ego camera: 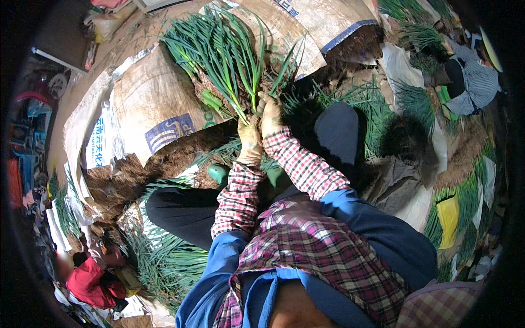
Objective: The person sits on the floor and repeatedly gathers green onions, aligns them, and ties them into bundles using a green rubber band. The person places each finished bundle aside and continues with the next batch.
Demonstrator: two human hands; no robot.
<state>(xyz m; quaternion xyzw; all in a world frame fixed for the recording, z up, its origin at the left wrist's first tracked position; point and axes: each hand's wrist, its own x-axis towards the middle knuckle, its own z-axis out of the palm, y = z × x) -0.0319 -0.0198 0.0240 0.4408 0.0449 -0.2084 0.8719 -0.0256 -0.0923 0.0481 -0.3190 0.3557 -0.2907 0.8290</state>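
My left hand and my right hand, both in soiled light gloves, meet in front of me. Pale stem bases of a few green onions run down into the left hand's grip. The right hand, fingers curled, closes around the lower stems and roots beside it; its fingertips are partly hidden. Just beyond lies a loose heap of green onions with brown roots, on a woven sack. A broad green leaf sticks out near the left hand.
Trimmed brown roots pile under the sack's near edge. Green onions lie at my left, and more at my right. Another woven sack is farther off. A person in red and one in stripes sit nearby.
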